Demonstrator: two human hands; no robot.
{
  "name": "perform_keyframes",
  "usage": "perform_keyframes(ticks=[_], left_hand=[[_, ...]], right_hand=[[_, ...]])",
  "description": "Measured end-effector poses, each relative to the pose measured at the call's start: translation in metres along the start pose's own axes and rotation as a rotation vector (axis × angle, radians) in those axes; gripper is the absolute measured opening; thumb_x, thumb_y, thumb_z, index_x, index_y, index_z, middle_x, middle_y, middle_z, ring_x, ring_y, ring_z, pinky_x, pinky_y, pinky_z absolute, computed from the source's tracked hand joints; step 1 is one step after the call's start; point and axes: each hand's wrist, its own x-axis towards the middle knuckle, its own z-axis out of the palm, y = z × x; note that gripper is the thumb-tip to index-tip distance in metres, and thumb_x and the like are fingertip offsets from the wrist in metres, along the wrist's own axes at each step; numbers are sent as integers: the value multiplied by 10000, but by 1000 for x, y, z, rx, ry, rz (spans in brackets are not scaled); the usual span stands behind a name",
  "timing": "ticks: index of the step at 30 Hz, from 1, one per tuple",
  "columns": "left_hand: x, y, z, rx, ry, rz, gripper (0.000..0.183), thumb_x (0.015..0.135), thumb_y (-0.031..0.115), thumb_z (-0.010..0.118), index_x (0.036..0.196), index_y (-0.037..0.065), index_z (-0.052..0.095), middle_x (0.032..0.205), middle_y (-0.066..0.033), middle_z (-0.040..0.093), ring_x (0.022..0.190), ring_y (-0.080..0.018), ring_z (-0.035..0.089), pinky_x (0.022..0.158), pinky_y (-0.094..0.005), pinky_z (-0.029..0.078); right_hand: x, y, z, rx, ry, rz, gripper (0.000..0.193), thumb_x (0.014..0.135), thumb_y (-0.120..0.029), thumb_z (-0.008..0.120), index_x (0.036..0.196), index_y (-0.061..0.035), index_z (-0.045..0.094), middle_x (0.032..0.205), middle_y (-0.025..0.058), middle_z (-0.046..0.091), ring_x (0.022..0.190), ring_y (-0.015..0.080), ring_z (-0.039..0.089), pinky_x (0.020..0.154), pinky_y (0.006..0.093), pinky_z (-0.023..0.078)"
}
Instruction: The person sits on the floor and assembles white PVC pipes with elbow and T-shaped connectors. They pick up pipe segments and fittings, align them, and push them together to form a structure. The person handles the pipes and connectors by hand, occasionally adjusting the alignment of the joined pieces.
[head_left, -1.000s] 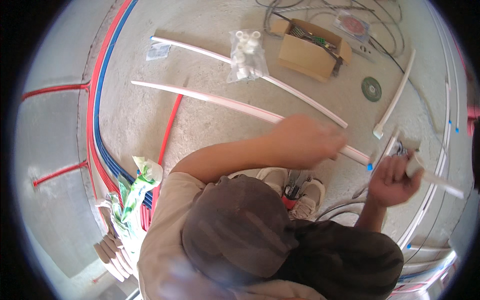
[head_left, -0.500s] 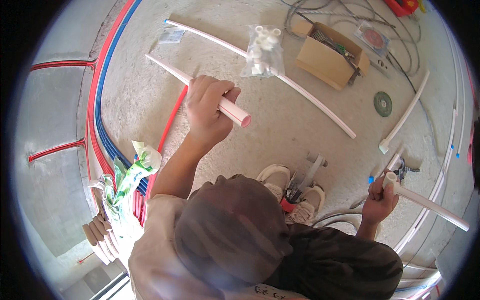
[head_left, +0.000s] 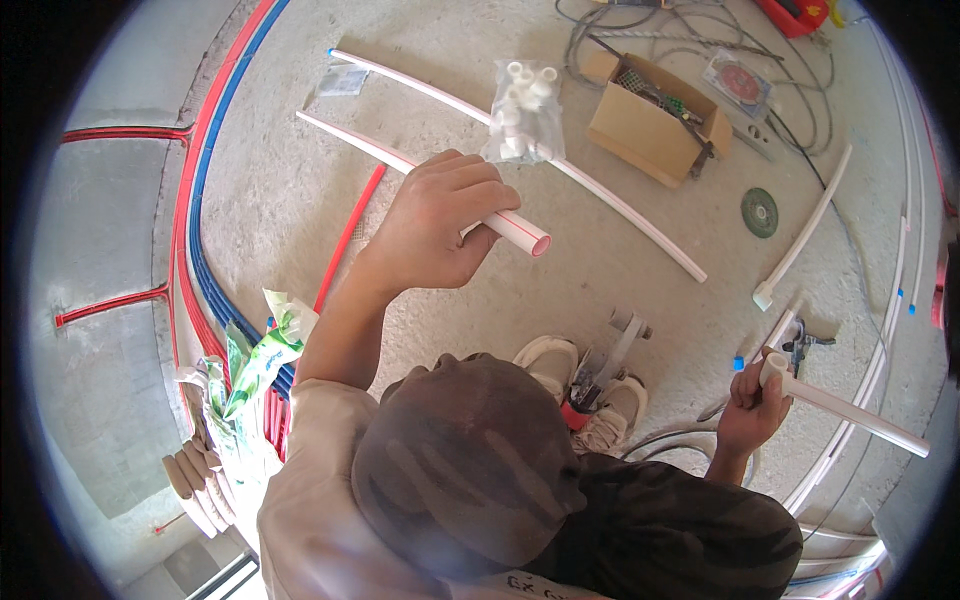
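Around a white plastic pipe (head_left: 522, 232) with a red stripe my left hand (head_left: 437, 222) is closed. The pipe's near end is a cut pink-rimmed opening, and its far end runs away to the upper left. At the right my right hand (head_left: 750, 410) grips a white tee fitting (head_left: 774, 370). A short white pipe (head_left: 860, 415) sticks out of that fitting toward the right. Between my shoes stands a grey metal tool (head_left: 622, 350) with a red base, perhaps a pipe welder. Neither hand touches it.
Farther off lie a bag of white fittings (head_left: 526, 110), a long pipe (head_left: 630, 215), a cardboard box (head_left: 655, 130) of tools and a green disc (head_left: 759, 212). A capped pipe (head_left: 810, 235) lies at right. Red and blue pipes (head_left: 205, 200) run along the left wall.
My left hand has moved right, bringing the near end of the pipe rightward with it. My right hand has shifted very slightly left, still holding the tee fitting.
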Motion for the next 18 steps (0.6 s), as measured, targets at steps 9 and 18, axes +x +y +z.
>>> perform_keyframes(ticks=[9,18], left_hand=[[1,-2,8,20,122,49,351,620,-41,775,944,57,684,875,-73,650,822,-279,631,742,-406,475],[-2,1,12,23,179,41,407,604,-85,785,974,54,689,897,-76,657,842,-279,639,777,-406,487]], right_hand=[[-1,1,1,-26,-12,6,401,1018,-213,574,1277,90,540,722,-23,385,593,51,300,508,220,225],[-1,4,3,-46,-17,8,399,1015,-217,583,1272,87,550,710,-19,392,573,49,301,500,219,223]])
